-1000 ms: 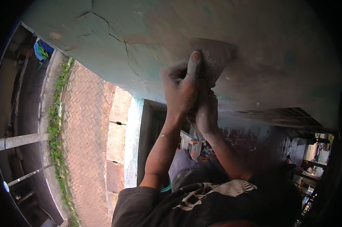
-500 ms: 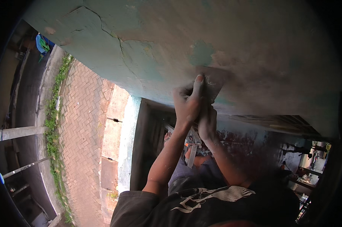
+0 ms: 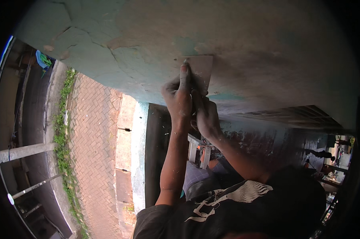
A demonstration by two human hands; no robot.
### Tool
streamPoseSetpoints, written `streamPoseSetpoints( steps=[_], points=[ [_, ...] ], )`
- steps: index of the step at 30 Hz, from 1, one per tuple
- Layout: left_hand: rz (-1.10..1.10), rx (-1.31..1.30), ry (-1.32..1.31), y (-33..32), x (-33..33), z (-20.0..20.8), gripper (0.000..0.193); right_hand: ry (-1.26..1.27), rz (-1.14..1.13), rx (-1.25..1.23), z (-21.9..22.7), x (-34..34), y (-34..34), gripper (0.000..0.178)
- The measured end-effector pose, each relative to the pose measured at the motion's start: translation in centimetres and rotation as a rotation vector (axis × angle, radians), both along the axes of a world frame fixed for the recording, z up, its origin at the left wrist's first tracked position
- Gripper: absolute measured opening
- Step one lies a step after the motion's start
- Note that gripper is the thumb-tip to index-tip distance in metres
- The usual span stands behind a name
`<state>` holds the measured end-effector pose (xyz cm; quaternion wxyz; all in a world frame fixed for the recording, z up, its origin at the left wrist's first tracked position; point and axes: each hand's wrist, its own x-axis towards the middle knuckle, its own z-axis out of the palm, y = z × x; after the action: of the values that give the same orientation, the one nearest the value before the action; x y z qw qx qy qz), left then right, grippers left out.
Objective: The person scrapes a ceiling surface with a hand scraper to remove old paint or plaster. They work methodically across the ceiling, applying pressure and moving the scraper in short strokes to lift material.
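A flat, broad scraper [image 3: 202, 72] lies with its blade edge against the worn, pale-green painted plaster surface [image 3: 148, 32] above me. My left hand [image 3: 177, 95] is closed round the scraper, its dusty thumb stretched up along the blade. Just below and to the right, my right hand [image 3: 206, 118] is closed round the lower end of the same tool, which the fingers hide. Small pale flakes hang in the air round my forearms. Cracks and bare brownish patches mark the plaster to the left of the blade.
A metal ladder [image 3: 192, 149] stands beneath my arms by my legs. Down on the left runs a brick-paved lane [image 3: 94, 131] with a strip of weeds [image 3: 62, 131]. A vent-like slatted panel [image 3: 303, 115] is at the right. A pale wall edge [image 3: 139, 155] borders the dark opening.
Both hands and the scraper have moved left and slightly up in view, the blade now more squarely seen. The view itself has shifted a little. More loose flakes show in the air.
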<state>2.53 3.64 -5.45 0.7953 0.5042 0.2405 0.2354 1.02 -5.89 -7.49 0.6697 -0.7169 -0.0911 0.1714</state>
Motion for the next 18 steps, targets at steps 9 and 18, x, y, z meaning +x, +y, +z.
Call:
streamPoseSetpoints(
  steps=[9, 18],
  points=[
    [0.264, 0.094, 0.002, 1.5, 2.2, 3.7, 0.059, -0.193, 0.25, -0.08, 3.7, 4.2, 1.6, 0.045],
    [0.088, 0.014, 0.043, -0.5, 1.8, 2.3, 0.061, -0.171, 0.142, -0.139, 3.4, 3.3, -0.4, 0.036]
  ],
)
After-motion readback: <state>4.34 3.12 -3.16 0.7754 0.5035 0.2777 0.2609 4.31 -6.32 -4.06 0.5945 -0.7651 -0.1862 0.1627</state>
